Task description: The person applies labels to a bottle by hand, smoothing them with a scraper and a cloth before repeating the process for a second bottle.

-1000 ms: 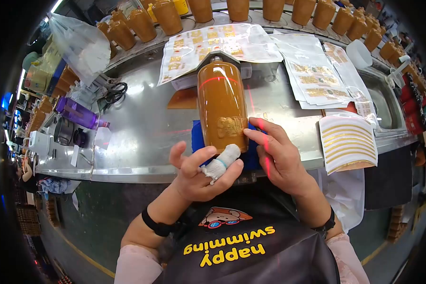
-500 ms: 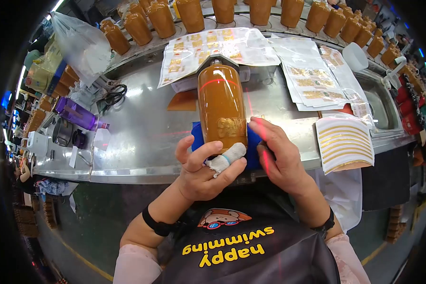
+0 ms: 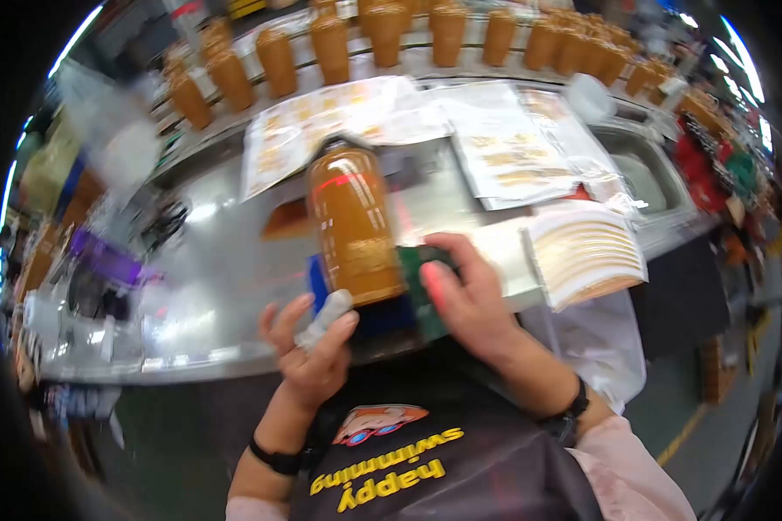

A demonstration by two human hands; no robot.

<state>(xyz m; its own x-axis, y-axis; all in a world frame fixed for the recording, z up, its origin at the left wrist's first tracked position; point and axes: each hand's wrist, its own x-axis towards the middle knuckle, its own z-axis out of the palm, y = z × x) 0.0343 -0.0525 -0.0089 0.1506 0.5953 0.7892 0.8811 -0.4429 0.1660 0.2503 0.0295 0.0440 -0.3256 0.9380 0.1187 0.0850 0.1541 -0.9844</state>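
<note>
A glossy brown bottle (image 3: pixel 349 213) lies with its base toward me and its neck in a dark angled rest (image 3: pixel 343 141). Gold lettering shows faintly near its base, and a red laser line crosses its shoulder. Blue material (image 3: pixel 315 276) sits beneath the base end. My left hand (image 3: pixel 314 352) is just below the base with fingers apart, one wrapped in white bandage. To the right of the bottle, my right hand (image 3: pixel 469 300) grips a dark green flat piece (image 3: pixel 419 291), whose edge is close to the bottle's lower side.
Printed decal sheets (image 3: pixel 508 143) lie behind and right of the bottle. A sheet of curved gold strips (image 3: pixel 586 252) rests at the table's right edge, near a sink (image 3: pixel 639 169). Many brown bottles (image 3: pixel 330 48) line the back. A purple bottle (image 3: pixel 109 258) is at left.
The view has shifted, so the scene sits further left and lower. My left hand has drawn back from the bottle's base. A dark green piece now shows in my right hand.
</note>
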